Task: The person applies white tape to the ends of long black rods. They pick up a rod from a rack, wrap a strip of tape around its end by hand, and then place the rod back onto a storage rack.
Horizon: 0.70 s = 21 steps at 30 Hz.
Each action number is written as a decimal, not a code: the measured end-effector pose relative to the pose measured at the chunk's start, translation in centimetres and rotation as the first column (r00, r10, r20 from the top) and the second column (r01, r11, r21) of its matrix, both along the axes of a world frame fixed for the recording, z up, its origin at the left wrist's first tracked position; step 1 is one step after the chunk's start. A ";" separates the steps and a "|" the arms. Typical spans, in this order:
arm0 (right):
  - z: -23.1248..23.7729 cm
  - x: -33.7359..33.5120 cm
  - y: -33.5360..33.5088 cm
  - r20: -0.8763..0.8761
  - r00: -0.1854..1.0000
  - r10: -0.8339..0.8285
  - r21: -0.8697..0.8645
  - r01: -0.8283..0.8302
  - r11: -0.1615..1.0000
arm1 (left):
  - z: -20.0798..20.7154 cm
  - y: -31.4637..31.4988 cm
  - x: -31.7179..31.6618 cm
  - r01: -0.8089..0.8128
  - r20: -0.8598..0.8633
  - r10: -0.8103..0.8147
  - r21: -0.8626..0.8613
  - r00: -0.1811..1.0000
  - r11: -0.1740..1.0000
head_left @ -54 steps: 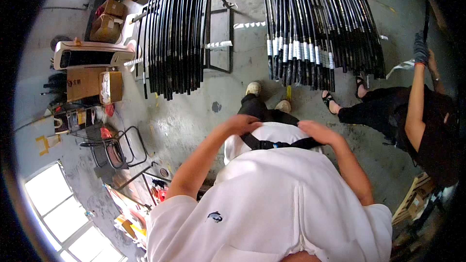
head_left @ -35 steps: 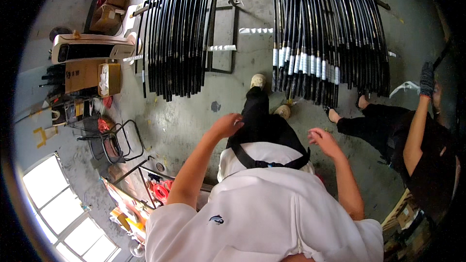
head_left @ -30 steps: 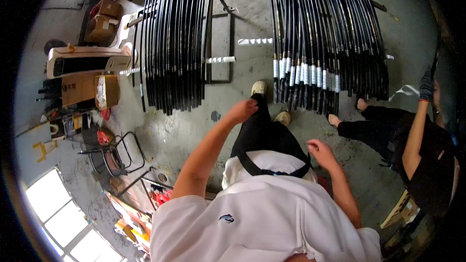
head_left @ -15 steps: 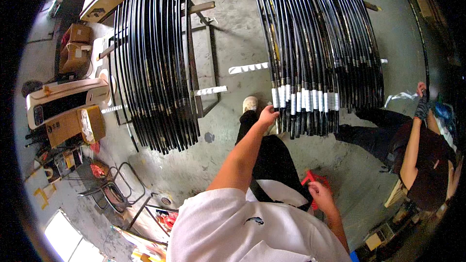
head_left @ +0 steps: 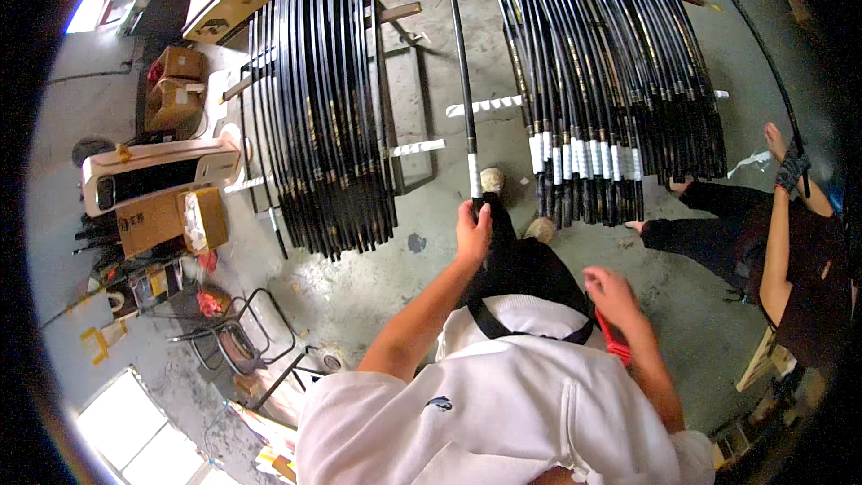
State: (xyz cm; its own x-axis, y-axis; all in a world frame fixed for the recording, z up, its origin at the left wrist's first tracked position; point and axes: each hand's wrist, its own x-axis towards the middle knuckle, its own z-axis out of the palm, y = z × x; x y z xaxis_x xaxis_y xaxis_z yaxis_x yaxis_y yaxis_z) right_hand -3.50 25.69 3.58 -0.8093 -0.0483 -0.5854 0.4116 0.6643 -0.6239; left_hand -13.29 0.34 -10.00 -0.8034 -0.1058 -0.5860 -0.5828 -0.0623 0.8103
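Note:
My left hand [head_left: 474,229] is closed round the lower end of a long black pole [head_left: 463,72], just below a white band on it. That pole stands apart, left of a dense row of black poles [head_left: 575,90], several of them with white bands near their ends. Another row of black poles [head_left: 332,126] lies on a stand farther left. My right hand [head_left: 613,296] is over my right thigh with its fingers loosely bent and apart; nothing shows in it. A red stool [head_left: 615,341] is partly visible under me.
At the right a co-worker in dark clothes [head_left: 817,278] handles another black pole [head_left: 759,36]. White spiral-wrapped bars [head_left: 485,107] support the rows. Cardboard boxes [head_left: 175,90], a white machine [head_left: 162,166] and a metal-framed chair [head_left: 242,332] are at the left.
My left hand has moved left, drawing one pole away from the edge of the right row. My right hand has risen. The co-worker's pole has shifted and now slants.

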 end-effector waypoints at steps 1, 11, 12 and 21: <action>0.0 -1.1 0.5 -0.022 0.998 0.058 0.010 -0.058 0.998 | 1.0 -0.1 0.4 -0.018 -0.037 0.019 0.017 0.999 1.000; 9.0 -7.0 -1.0 -0.444 0.889 0.113 -0.208 -0.225 0.952 | 19.6 4.6 4.0 0.026 -0.214 0.134 0.614 0.968 0.789; 10.1 -7.1 -1.1 -0.480 0.871 0.106 -0.231 -0.242 0.942 | 20.5 5.1 4.6 0.058 -0.234 0.137 0.674 0.963 0.737; 16.4 -6.1 -2.0 -0.712 0.702 -0.020 -0.341 -0.321 0.884 | 26.9 8.9 8.3 0.251 -0.357 0.127 0.829 0.926 0.499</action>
